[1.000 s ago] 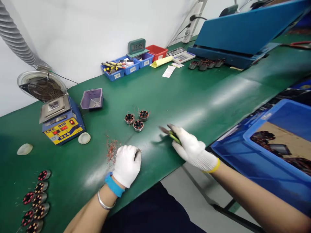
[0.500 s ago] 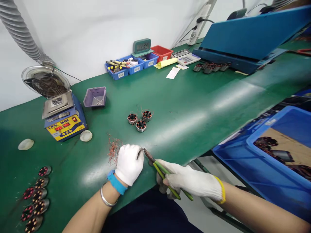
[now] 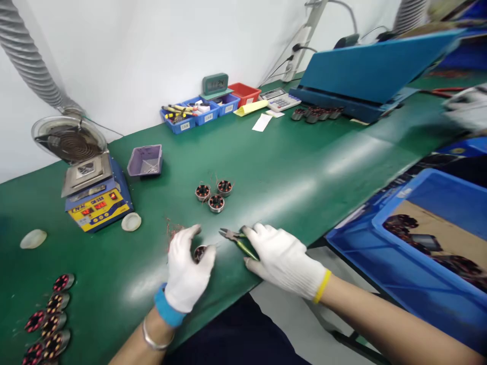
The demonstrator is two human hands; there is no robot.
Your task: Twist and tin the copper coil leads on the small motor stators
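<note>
Green table (image 3: 304, 167), wide. Blue crate (image 3: 365, 253) off its right edge. Solder pot (image 3: 97, 195) far left.

Left hand (image 3: 186, 271), white glove, near the table's front edge: fingers curled, pinching a stator (image 3: 200, 252) that sits low on the mat. Right hand (image 3: 283, 256), gloved, just beside it, closed over the green handles of the cutters (image 3: 236, 238); their nose points at the stator, not touching.

Three more stators (image 3: 213, 195) grouped just behind. Wire scraps (image 3: 173, 230) by the left hand's fingertips.
</note>
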